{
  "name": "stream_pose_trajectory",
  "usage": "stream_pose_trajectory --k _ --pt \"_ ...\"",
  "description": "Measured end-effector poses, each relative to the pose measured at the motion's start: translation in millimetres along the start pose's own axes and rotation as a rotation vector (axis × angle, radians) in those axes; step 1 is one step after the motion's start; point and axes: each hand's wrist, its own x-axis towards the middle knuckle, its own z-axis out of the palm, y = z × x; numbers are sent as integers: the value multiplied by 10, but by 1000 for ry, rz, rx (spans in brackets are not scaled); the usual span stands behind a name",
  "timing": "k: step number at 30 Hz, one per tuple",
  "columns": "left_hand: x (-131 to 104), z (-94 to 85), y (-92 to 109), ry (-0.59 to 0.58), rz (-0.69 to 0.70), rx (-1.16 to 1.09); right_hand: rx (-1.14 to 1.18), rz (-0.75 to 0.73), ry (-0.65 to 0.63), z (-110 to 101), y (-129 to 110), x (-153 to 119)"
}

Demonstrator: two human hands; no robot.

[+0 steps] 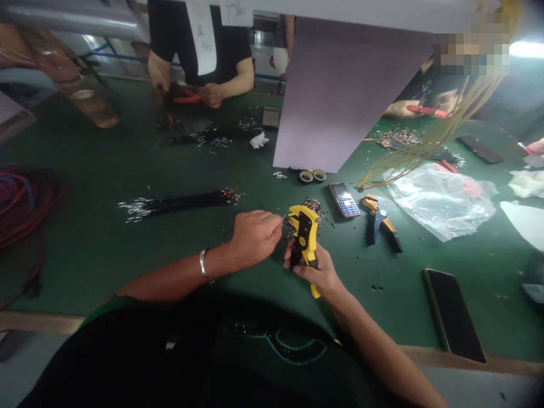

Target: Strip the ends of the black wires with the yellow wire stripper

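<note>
My right hand (321, 271) is wrapped round the handles of a yellow and black wire stripper (306, 229), its jaws turned up and to the left. Just left of those jaws, my left hand (257, 237) is closed in a pinch. Whatever its fingertips hold is too small and hidden to make out. Behind the stripper lies a pile of small cut pieces (313, 205) with coppery ends. To the left a bundle of black wires (182, 201) rests on the green table (170, 170), with silvery ends at one side and coppery ends at the other.
Right of the stripper lie a keypad phone (344, 200), blue and orange pliers (379, 222), a clear plastic bag (446, 201) and a dark smartphone (453, 314). Tape rolls (312, 176) sit below a hanging pale panel (340, 96). Red cables (25, 209) are coiled at left. Co-workers sit opposite.
</note>
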Motion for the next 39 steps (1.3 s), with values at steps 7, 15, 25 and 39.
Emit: stream_pose_trajectory --k 7,15,25,39 --pt "-13 -53 52 -27 9 0 -38 -35 -16 2 1 0" --pt "-34 -32 59 -38 -6 -2 27 -71 -1 -34 -10 10" --pt "-64 -45 138 -105 -5 -171 -566 -274 86 -10 -62 -29" --pt "8 -94 140 -162 53 -362 -1055 -613 220 -44 -9 6"
